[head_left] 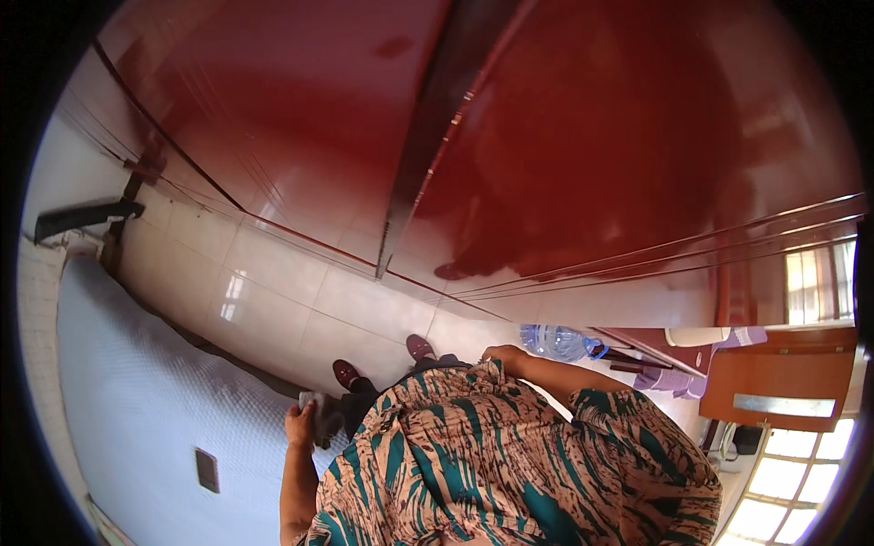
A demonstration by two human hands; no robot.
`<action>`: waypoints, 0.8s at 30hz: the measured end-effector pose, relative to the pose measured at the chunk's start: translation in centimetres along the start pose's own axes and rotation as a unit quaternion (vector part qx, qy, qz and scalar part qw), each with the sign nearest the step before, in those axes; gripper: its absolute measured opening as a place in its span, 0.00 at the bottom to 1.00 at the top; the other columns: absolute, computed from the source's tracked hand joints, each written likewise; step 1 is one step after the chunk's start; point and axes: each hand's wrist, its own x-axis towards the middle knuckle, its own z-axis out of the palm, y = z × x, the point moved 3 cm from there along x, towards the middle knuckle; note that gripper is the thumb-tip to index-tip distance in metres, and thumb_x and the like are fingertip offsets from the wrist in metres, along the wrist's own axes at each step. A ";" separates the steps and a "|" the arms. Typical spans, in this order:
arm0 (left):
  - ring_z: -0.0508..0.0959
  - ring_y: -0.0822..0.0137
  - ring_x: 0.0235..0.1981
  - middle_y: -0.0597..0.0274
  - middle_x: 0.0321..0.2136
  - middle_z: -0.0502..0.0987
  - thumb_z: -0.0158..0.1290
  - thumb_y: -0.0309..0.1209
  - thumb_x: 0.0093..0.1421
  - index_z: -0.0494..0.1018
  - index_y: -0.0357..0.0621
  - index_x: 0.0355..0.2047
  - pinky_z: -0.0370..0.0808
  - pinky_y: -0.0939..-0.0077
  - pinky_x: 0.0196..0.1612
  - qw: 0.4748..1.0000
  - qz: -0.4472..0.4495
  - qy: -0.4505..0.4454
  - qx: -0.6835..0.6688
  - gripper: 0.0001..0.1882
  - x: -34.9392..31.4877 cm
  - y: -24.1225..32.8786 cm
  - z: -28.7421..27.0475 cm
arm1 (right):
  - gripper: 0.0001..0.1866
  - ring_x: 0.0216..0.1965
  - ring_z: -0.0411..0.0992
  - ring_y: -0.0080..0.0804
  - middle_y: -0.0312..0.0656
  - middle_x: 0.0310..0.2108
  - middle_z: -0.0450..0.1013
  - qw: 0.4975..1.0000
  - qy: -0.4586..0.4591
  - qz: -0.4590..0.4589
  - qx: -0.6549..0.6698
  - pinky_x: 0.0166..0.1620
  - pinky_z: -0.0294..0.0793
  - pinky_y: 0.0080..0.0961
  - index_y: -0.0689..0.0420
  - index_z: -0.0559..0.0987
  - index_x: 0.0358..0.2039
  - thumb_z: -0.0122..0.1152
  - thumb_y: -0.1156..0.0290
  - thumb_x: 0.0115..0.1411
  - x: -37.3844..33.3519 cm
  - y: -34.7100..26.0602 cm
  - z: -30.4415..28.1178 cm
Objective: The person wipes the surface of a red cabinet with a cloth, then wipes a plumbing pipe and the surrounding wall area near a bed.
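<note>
Low on the left, beside the bed, my left hand (299, 424) is closed round a bunched grey cloth (320, 417). The cloth hangs between the bed's edge and my dark trousers. My right hand (506, 358) is at waist height by the hem of my patterned shirt (482, 437). Its back shows, while its fingers are mostly hidden, so I cannot tell whether it holds anything. In front of me rises a glossy dark red wardrobe (592, 155) with tall doors and a dark strip between them.
A bed with a pale blue quilted cover (137, 364) lies on the left, a phone-like dark rectangle (208, 470) on it. Pale tiles (273, 282) run between bed and wardrobe. On the right are a large clear water bottle (557, 343), a wooden door (774, 378) and a bright window (792, 473).
</note>
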 end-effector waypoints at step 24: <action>0.77 0.63 0.27 0.52 0.25 0.77 0.55 0.44 0.53 0.73 0.34 0.31 0.72 0.69 0.32 0.994 -0.007 0.055 0.091 0.20 -1.5 0.7 0.3 | 0.23 0.43 0.69 0.55 0.55 0.47 0.66 0.781 0.451 0.401 -0.159 0.47 0.68 0.39 0.63 0.68 0.44 0.56 0.62 0.52 -8.4 23.4 -13.5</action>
